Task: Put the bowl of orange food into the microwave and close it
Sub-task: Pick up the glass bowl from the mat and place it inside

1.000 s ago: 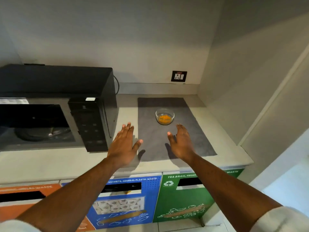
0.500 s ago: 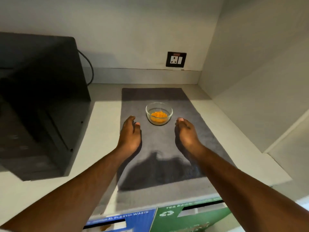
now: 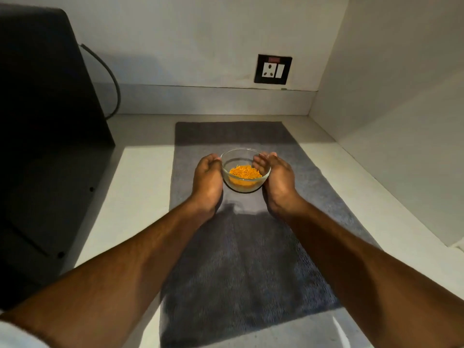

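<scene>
A small clear glass bowl [image 3: 245, 182] of orange shredded food [image 3: 244, 172] sits on a grey cloth mat [image 3: 246, 259] in the middle of the counter. My left hand [image 3: 208, 182] cups the bowl's left side and my right hand [image 3: 275, 180] cups its right side, fingers curled against the glass. The bowl still seems to rest on the mat. The black microwave [image 3: 45, 146] stands at the left; only its side and top show, its door and cavity are out of view.
A black power cable [image 3: 110, 79] runs behind the microwave. A wall socket [image 3: 273, 69] sits on the back wall. A white side wall [image 3: 401, 146] closes the counter [image 3: 135, 187] on the right.
Both hands moved forward from just short of the bowl and closed on its two sides. The camera moved closer and the microwave's front slid out of view.
</scene>
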The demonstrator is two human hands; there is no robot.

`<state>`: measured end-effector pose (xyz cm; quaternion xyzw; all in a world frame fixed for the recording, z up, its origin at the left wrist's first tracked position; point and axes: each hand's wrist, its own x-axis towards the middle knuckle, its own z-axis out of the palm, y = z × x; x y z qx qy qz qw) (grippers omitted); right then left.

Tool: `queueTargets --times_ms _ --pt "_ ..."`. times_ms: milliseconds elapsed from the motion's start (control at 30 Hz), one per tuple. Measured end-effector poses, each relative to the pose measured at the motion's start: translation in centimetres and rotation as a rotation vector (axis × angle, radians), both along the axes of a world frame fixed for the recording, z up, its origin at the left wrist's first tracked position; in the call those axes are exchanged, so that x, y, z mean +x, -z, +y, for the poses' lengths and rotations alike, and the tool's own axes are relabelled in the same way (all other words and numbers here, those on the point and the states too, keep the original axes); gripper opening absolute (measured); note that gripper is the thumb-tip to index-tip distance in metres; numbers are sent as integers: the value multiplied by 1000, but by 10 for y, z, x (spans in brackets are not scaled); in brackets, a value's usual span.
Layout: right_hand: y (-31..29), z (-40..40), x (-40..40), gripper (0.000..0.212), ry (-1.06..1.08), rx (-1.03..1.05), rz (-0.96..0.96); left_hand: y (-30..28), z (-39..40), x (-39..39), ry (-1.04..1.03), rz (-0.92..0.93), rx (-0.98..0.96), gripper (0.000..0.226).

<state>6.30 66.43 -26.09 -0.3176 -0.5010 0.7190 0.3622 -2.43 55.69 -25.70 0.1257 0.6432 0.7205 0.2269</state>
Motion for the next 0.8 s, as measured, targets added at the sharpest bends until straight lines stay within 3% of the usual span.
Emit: queueTargets --times_ms 233,500,800 --pt "-4 3 -17 30 77 -35 -2 -3 29 1 -37 -179 201 32" --pt "-10 -11 -9 26 137 -68 27 -11 28 17 -93 -138 164 32" --pt "-24 -72 34 26 91 -69 74 -22 -33 60 -98 -85 189 30"
